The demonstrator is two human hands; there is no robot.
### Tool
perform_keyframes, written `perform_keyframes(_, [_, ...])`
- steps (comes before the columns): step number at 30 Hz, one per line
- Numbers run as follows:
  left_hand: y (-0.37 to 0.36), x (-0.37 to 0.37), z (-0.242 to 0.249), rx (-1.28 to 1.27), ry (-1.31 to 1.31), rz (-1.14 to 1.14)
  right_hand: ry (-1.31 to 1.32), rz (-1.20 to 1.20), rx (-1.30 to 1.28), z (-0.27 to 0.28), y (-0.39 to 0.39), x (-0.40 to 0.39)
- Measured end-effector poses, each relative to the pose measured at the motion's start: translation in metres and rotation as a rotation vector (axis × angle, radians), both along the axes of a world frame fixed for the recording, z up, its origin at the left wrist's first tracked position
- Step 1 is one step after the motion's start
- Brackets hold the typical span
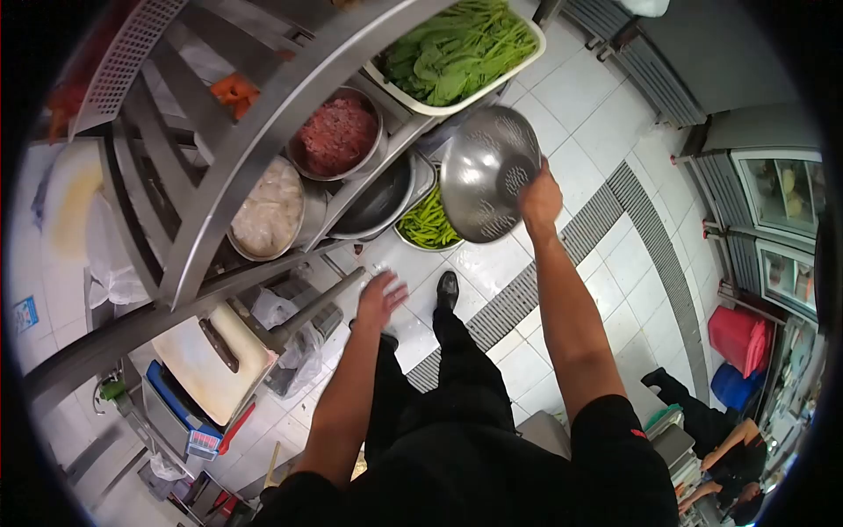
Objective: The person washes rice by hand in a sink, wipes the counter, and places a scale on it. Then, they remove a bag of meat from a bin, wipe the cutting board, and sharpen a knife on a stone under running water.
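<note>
My right hand [540, 200] grips the rim of a perforated metal colander [479, 167], which is tilted above the floor, to the right of the shelf. Nothing is in my left hand [380, 300]; its fingers are apart, below the shelf edge. Just left of the colander, a bowl of green peppers [428, 220] is partly hidden. Beside it stands a dark metal pot [378, 206]. On the rack are a bowl of raw ground meat [338, 136], a bowl of pale food [268, 211] and a white tub of leafy greens [457, 53].
A metal rack [255, 132] curves across the upper left. Below it, a knife [218, 344] lies on a white cutting board [206, 378]. A drain grate [505, 303] crosses the tiled floor. Glass-door fridges [784, 189] and a co-worker [733, 448] are at the right.
</note>
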State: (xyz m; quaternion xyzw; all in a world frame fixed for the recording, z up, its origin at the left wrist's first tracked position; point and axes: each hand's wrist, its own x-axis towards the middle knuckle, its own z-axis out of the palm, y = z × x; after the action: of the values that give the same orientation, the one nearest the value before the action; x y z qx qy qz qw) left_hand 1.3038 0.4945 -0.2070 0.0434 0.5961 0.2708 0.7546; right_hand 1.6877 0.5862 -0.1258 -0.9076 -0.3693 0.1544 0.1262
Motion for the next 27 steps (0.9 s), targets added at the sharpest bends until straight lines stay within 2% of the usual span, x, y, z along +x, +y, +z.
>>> perform_keyframes(2, [-0.053,-0.023,0.016,-0.059,-0.024,-0.021,-0.099,0.057,0.065,0.003,-0.038,0.008])
perform_keyframes(3, [-0.070,-0.024,0.040,-0.094,0.120,-0.146,-0.102,0.059,0.082,0.005,-0.058,0.017])
perform_keyframes(4, [-0.096,-0.041,0.031,-0.093,0.204,-0.249,-0.102,0.065,0.104,-0.001,-0.082,0.034])
perform_keyframes(5, [-0.109,-0.052,0.037,-0.128,0.207,-0.376,-0.369,0.201,0.042,-0.051,-0.123,0.072])
perform_keyframes(6, [-0.126,-0.061,0.054,-0.065,0.195,-0.399,-0.314,0.104,-0.122,-0.085,-0.151,0.114])
perform_keyframes(7, [-0.143,-0.073,0.057,0.034,0.136,-0.438,-0.285,0.087,-0.139,-0.079,-0.182,0.136])
perform_keyframes(8, [-0.146,-0.074,0.075,0.071,0.132,-0.496,-0.266,0.197,-0.093,-0.057,-0.208,0.157])
perform_keyframes(9, [-0.140,-0.069,0.098,0.089,0.129,-0.594,0.008,0.183,0.034,-0.065,-0.236,0.203])
perform_keyframes(10, [-0.132,-0.065,0.122,0.228,0.131,-0.713,-0.281,0.305,0.104,-0.057,-0.257,0.218])
perform_keyframes(11, [-0.117,-0.054,0.154,0.342,0.147,-0.787,0.241,0.009,0.123,0.075,-0.229,0.146])
perform_keyframes(12, [-0.113,-0.045,0.155,0.554,0.266,-0.869,0.409,0.109,0.267,0.127,-0.228,0.123])
perform_keyframes(13, [-0.097,-0.036,0.182,0.562,0.160,-0.833,0.401,0.129,0.406,0.159,-0.227,0.099])
perform_keyframes(14, [-0.094,-0.028,0.191,0.588,0.114,-0.697,0.539,0.192,0.484,0.204,-0.221,0.065])
perform_keyframes(15, [-0.089,-0.025,0.205,0.611,0.125,-0.675,0.673,0.253,0.562,0.244,-0.213,0.034])
perform_keyframes(16, [-0.082,-0.025,0.225,0.747,0.100,-0.570,0.669,0.280,0.578,0.270,-0.210,0.017])
perform_keyframes(17, [-0.075,-0.032,0.245,0.882,0.075,-0.464,0.608,0.347,0.512,0.288,-0.207,0.001])
perform_keyframes(18, [-0.071,-0.048,0.275,0.878,0.148,-0.525,0.543,0.406,0.446,0.306,-0.204,-0.019])
perform_keyframes(19, [-0.075,-0.066,0.274,0.897,0.152,-0.510,0.536,0.424,0.460,0.324,-0.200,-0.044])
perform_keyframes(21, [-0.090,-0.105,0.263,0.797,0.153,-0.192,0.414,0.649,0.413,0.360,-0.191,-0.111])
perform_keyframes(23, [-0.104,-0.175,0.283,0.838,0.257,-0.106,0.515,1.060,0.685,0.402,-0.180,-0.197])
perform_keyframes(24, [-0.116,-0.213,0.299,0.714,0.407,-0.042,0.513,1.159,0.689,0.404,-0.177,-0.220])
perform_keyframes(25, [-0.129,-0.254,0.300,0.791,0.481,0.054,0.619,1.158,0.682,0.398,-0.177,-0.241])
perform_keyframes(26, [-0.144,-0.300,0.291,0.672,0.537,0.085,0.719,1.038,0.519,0.388,-0.176,-0.254])
perform_keyframes(27, [-0.153,-0.338,0.311,0.573,0.669,0.089,0.810,0.909,0.353,0.374,-0.177,-0.268])
